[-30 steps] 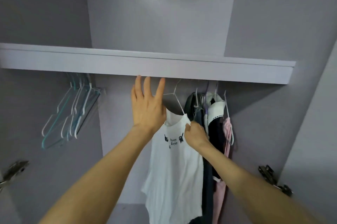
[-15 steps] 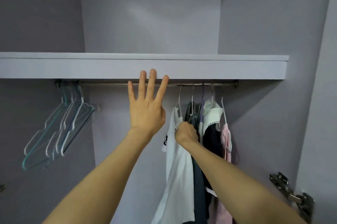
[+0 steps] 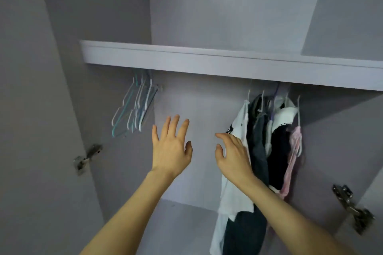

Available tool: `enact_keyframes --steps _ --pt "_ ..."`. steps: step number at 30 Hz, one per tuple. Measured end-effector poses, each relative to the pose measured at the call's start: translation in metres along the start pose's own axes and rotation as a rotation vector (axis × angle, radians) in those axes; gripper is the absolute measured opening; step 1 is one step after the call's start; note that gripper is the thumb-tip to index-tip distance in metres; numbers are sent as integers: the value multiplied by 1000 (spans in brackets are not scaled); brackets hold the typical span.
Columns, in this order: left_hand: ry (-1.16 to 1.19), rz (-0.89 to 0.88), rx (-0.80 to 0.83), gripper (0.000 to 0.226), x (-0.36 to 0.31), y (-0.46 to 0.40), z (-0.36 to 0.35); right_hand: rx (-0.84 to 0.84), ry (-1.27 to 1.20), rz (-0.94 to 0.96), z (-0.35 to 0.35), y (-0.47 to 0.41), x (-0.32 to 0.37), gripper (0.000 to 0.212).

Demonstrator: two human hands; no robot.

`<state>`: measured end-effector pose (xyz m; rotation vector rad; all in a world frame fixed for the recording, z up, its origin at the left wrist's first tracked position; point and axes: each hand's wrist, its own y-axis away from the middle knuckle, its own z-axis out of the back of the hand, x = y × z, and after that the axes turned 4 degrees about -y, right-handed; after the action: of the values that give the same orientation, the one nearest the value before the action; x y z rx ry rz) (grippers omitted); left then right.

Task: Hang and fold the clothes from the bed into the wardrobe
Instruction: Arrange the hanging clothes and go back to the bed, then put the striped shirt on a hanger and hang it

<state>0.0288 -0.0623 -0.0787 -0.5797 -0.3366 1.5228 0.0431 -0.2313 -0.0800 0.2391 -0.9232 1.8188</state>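
Released since half a second ago: white T-shirt with black print [image 3: 238, 130], formerly pinched at the shoulder by the right hand [image 3: 233, 155], now hanging free on its wire hanger. Left hand [image 3: 171, 147] lowered from the shelf edge; view swung so the garments sit at right.

Right hand: fingers loosely spread and slightly curved, holding nothing, back of the hand overlapping the white T-shirt's edge; whether it touches the cloth cannot be told.

Left hand: raised, fingers straight and fanned, thumb out, holding nothing, in front of the bare back panel between the empty hangers and the clothes.

Lilac-grey laminate wardrobe [image 3: 207, 16]: one long shelf board [image 3: 207, 61] across the upper part; hanging space below it.

Hung garments, right part of the space, packed together: white T-shirt leftmost, then dark grey-blue garment [image 3: 259, 151], black garment with white lace-trimmed collar [image 3: 284, 118], pale pink garment [image 3: 294, 151] rightmost.

Bunch of empty white and pale teal wire hangers [image 3: 134, 109]: left end under the shelf, tilted, well apart from the clothes.

Metal door hinges: one at left [image 3: 87, 158], one at lower right [image 3: 352, 207].
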Motion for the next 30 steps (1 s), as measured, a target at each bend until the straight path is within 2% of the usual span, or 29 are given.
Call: enact_keyframes --steps 2,6,9,13,17,21,25,30 --pt "21 119 62 56 27 33 -1 114 -85 11 -15 20 18 35" --pt "77 431 86 48 76 131 4 378 -200 36 -65 61 48 32" --pt "93 737 134 45 99 225 11 618 -254 82 -112 104 73 29" --pt "73 1164 91 41 107 361 33 986 -331 191 -176 183 114 26" --pt "-35 1569 34 38 76 483 68 1367 -321 378 -219 274 151 25" --pt "-88 1923 -84 37 17 576 102 1666 -296 570 -232 371 184 26" --pt "-87 2159 -233 34 -44 647 122 1845 -257 741 -219 463 211 26" --pt "-91 2366 -307 37 -94 735 138 2005 -177 845 -193 569 230 27"
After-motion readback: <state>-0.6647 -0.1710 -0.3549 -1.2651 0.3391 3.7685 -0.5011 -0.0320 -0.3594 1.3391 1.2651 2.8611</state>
